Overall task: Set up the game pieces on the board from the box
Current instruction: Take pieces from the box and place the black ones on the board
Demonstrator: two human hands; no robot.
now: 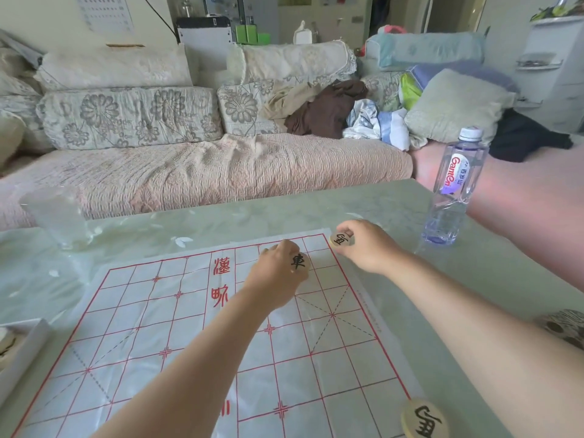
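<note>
Currently, the xiangqi board, a white sheet with a red grid, lies flat on the counter.

- The left hand is over the board's far right area. Its fingers are curled round a round wooden piece with a black character. Whether this piece touches the board cannot be determined.
- The right hand is at the board's far right corner. Its fingertips pinch a second piece, also black-lettered, on that corner point.
- A third piece rests on the board's near right corner.
- The box sits just beside the board's left edge, partly out of view.
- A water bottle stands upright beyond the board's far right corner, apart from it.
</note>
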